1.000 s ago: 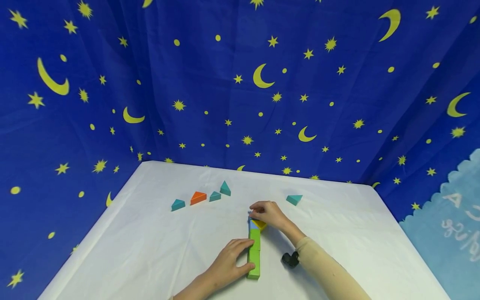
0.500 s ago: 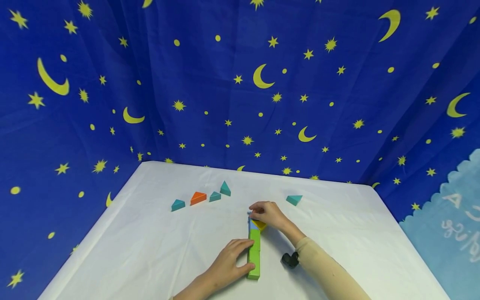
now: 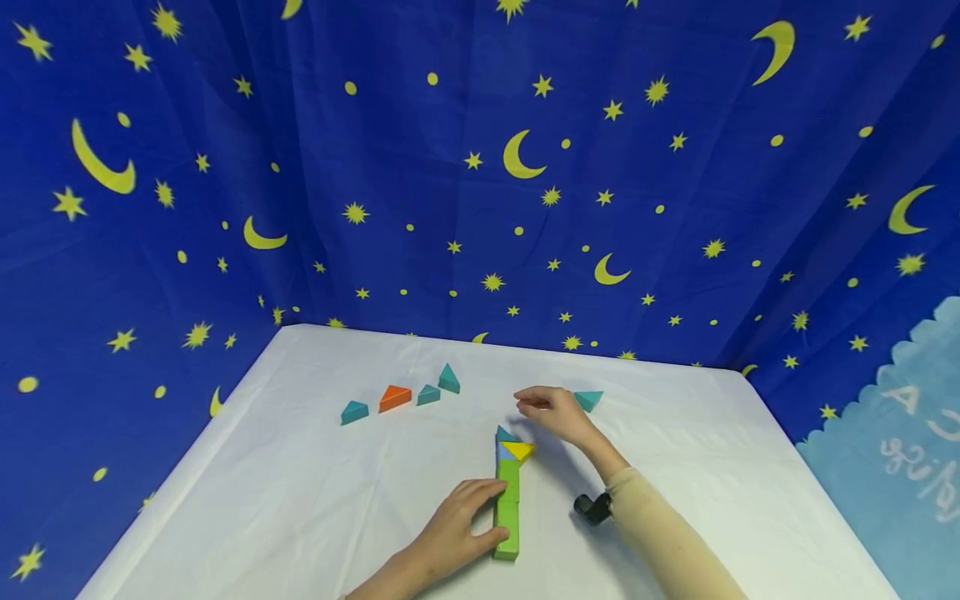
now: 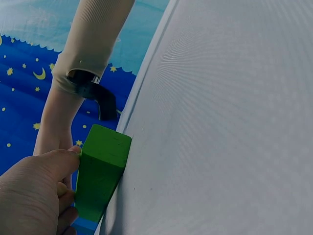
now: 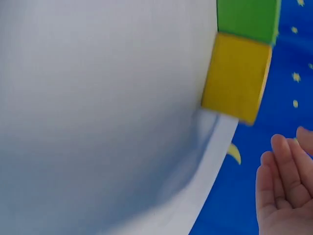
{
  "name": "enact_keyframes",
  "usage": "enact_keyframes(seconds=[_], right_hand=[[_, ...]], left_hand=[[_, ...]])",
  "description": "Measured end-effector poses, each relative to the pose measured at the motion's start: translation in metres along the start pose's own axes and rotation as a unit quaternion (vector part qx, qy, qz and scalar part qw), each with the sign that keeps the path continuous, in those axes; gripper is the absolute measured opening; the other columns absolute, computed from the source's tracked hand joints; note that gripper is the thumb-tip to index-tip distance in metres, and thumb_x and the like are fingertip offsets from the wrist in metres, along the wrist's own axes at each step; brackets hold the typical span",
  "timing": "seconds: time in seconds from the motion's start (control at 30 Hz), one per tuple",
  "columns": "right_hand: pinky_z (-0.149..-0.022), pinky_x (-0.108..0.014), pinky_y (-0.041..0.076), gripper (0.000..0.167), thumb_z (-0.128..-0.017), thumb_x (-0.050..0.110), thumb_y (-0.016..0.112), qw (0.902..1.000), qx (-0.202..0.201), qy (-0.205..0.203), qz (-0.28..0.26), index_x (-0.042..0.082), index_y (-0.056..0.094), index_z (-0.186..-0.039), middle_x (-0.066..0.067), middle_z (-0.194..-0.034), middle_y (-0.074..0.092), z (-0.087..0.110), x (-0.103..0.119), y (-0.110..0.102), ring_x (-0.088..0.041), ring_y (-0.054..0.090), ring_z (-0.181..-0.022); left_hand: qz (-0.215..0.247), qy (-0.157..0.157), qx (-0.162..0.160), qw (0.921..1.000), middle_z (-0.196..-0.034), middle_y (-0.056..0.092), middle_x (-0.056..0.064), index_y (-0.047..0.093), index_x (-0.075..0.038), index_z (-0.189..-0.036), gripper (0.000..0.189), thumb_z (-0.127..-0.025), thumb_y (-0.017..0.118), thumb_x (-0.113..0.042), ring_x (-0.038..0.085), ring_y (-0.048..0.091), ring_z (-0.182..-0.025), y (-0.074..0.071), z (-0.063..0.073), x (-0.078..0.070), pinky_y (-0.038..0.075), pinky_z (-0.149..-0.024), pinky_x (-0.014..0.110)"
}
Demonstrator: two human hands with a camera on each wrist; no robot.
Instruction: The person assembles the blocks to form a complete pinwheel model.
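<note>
In the head view a line of blocks lies on the table: two green blocks (image 3: 507, 504), then a light-blue triangular block (image 3: 504, 452) beside a yellow triangular block (image 3: 519, 450), with a darker blue triangle (image 3: 505, 434) at the far tip. My left hand (image 3: 459, 522) touches the left side of the green blocks with thumb and finger spread along them. The left wrist view shows the thumb against a green block's end (image 4: 100, 171). To the right of the tip, my right hand (image 3: 558, 412) hovers above the table with loosely bent fingers, holding nothing.
Toward the back left stand a teal triangle (image 3: 355, 412), an orange triangle (image 3: 395, 398) and two more teal triangles (image 3: 449, 378). Another teal triangle (image 3: 590, 400) is partly behind the right hand. A black wrist device (image 3: 592, 507) sits at the right sleeve. Blue star-patterned cloth surrounds the white table.
My right hand has let go at the tip of the line and moved up and right, uncovering the blue triangle. The left hand stays at the green blocks.
</note>
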State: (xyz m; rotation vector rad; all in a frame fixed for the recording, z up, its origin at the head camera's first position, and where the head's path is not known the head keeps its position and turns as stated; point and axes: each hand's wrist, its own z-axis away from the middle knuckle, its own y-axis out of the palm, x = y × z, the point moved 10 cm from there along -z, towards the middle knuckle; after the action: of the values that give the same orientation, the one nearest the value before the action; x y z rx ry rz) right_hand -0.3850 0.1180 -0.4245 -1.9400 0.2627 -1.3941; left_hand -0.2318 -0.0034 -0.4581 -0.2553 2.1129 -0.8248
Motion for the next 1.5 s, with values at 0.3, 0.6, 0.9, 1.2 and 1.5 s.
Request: enact_keyframes(seconds=[0.3,0.6,0.9,1.2,1.5], right_hand=[[-0.079,-0.032,0.053,0.026,-0.093,0.012,0.06,0.9978,-0.047,0.007,-0.046,0.001,0.066,-0.115,-0.013,-0.108,0.067,0.001,-0.019,-0.045,-0.028,0.064,-0.097],[-0.086,-0.039,0.051,0.033,-0.093,0.014,0.06,0.9893,-0.112,0.093,-0.004,0.0,0.061,-0.123,-0.015,-0.114,0.065,0.008,-0.068,-0.094,-0.03,0.061,-0.104],[-0.091,-0.048,0.046,0.034,-0.09,0.006,0.061,0.9835,-0.112,0.122,0.074,-0.005,0.059,-0.123,-0.02,-0.114,0.063,0.016,-0.101,-0.101,-0.039,0.056,-0.109],[-0.092,-0.048,0.046,0.033,-0.089,0.01,0.063,0.9807,-0.101,0.134,0.101,-0.004,0.061,-0.12,-0.019,-0.114,0.064,0.018,-0.114,-0.099,-0.04,0.056,-0.108],[-0.081,-0.044,0.051,0.034,-0.089,0.02,0.067,0.974,-0.112,0.177,0.086,-0.004,0.064,-0.113,-0.02,-0.105,0.066,0.024,-0.116,-0.094,-0.034,0.062,-0.096]], left_hand=[[-0.003,0.008,-0.012,0.9999,-0.126,0.056,0.008,0.054,-0.002,-0.129,0.053,-0.087,0.068,-0.032,0.022,0.051,-0.115,-0.001,0.0,-0.001,0.043,-0.097,0.038],[0.004,-0.017,0.011,0.9998,-0.128,0.055,0.007,0.053,-0.004,-0.131,0.055,-0.088,0.067,-0.036,0.021,0.049,-0.117,0.001,0.0,0.003,0.042,-0.098,0.038],[0.014,-0.03,0.019,0.9993,-0.129,0.054,0.006,0.053,-0.005,-0.132,0.056,-0.088,0.066,-0.037,0.021,0.049,-0.118,0.003,0.0,0.005,0.041,-0.099,0.037],[0.019,-0.034,0.027,0.9989,-0.13,0.054,0.006,0.052,-0.005,-0.132,0.057,-0.089,0.063,-0.04,0.021,0.048,-0.119,0.004,0.0,0.006,0.041,-0.099,0.038],[0.017,-0.031,0.024,0.9991,-0.129,0.054,0.006,0.052,-0.005,-0.132,0.056,-0.089,0.065,-0.037,0.021,0.049,-0.119,0.004,0.0,0.006,0.041,-0.099,0.038]])
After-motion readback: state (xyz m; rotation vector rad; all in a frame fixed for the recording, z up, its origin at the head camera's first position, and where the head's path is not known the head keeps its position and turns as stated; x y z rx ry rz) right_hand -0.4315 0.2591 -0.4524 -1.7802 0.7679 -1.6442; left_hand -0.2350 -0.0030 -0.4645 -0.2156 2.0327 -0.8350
